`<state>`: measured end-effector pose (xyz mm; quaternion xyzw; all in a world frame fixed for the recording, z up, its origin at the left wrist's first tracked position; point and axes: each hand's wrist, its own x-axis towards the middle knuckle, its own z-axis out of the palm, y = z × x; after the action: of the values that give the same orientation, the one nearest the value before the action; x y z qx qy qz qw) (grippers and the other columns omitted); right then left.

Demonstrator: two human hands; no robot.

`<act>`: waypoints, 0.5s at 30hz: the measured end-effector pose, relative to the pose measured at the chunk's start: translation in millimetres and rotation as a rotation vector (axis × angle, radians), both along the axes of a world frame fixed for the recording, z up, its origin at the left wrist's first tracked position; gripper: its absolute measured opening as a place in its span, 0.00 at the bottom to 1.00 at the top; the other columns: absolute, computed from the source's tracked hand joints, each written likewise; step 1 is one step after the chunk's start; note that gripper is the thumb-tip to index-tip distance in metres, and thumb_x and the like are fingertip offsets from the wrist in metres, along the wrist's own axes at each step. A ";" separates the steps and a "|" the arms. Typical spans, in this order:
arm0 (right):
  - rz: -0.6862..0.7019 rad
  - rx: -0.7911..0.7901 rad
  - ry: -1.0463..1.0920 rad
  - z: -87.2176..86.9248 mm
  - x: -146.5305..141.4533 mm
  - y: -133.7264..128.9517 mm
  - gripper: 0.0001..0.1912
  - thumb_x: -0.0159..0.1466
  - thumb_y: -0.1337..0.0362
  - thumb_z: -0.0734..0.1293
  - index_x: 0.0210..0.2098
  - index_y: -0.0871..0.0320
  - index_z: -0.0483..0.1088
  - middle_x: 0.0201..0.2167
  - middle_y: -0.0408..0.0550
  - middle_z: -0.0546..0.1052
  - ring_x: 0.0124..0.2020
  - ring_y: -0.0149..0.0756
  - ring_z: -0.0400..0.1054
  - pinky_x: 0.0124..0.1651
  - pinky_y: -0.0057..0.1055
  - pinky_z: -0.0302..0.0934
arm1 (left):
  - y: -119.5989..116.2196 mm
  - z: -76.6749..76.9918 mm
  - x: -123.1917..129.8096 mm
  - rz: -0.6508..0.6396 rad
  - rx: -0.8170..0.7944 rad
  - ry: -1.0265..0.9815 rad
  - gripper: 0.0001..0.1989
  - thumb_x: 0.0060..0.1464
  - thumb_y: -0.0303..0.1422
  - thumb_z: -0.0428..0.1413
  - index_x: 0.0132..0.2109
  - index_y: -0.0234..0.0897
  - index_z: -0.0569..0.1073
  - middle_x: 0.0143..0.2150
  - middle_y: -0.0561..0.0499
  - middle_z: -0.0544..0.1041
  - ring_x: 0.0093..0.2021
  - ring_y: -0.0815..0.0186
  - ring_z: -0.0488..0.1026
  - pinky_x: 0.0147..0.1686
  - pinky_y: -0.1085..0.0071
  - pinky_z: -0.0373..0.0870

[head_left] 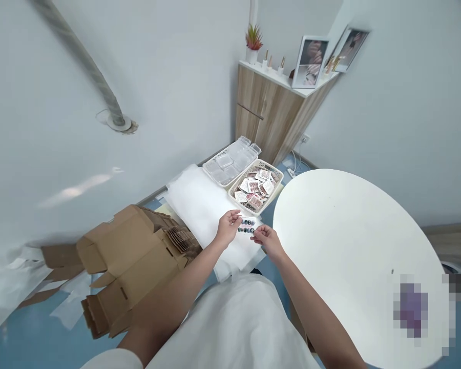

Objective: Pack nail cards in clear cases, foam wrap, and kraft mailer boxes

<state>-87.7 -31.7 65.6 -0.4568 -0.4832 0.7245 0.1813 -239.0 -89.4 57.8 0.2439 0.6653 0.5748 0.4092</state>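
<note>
A small flat pack of dark press-on nails (246, 226), set in two rows on a white card, is held level between my two hands. My left hand (228, 228) pinches its left edge, thumb and fingers closed on it. At the lower right corner, my right hand (266, 239) grips the same pack between thumb and fingertips. Just beyond my hands stands a cream basket (234, 199) piled with small packs of nails (254, 188), many of them pinkish. White foam sheets (200, 205) lie below and to the left of my hands.
Behind the foam, another basket holds clear plastic boxes (230, 163). Folded cardboard boxes (134, 256) lie at the left, with plastic bags (15, 287) beyond. A round white table (341, 230) stands at my right, partly pixelated. A wooden cabinet (269, 107) fills the corner.
</note>
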 end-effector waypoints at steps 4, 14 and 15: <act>-0.079 -0.010 -0.007 2.3 21.3 -32.9 0.20 0.45 0.52 0.71 0.30 0.57 0.63 0.23 0.42 0.72 0.29 0.35 0.71 0.32 0.28 0.60 | -16.5 0.4 11.9 -0.060 0.029 -0.169 0.21 0.41 0.38 0.58 0.43 0.34 0.68 0.32 0.51 0.73 0.31 0.69 0.70 0.30 0.72 0.66; -0.390 0.065 0.095 9.4 78.8 -75.1 0.16 0.47 0.54 0.70 0.28 0.57 0.63 0.23 0.42 0.73 0.26 0.31 0.69 0.34 0.30 0.61 | -25.4 10.7 77.9 -0.289 -0.006 -0.232 0.16 0.40 0.34 0.59 0.39 0.34 0.70 0.32 0.52 0.70 0.28 0.73 0.67 0.28 0.76 0.65; -0.436 0.080 0.103 10.4 86.0 -75.4 0.16 0.47 0.54 0.70 0.27 0.57 0.64 0.23 0.42 0.73 0.26 0.31 0.68 0.33 0.30 0.61 | -25.8 11.3 86.1 -0.341 -0.008 -0.213 0.15 0.41 0.34 0.59 0.38 0.34 0.70 0.31 0.52 0.70 0.28 0.73 0.67 0.28 0.76 0.65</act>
<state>-1.6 -107.1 76.1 -0.5053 -0.3914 0.6709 0.3760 -152.9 -115.2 69.1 0.2892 0.5697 0.5170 0.5696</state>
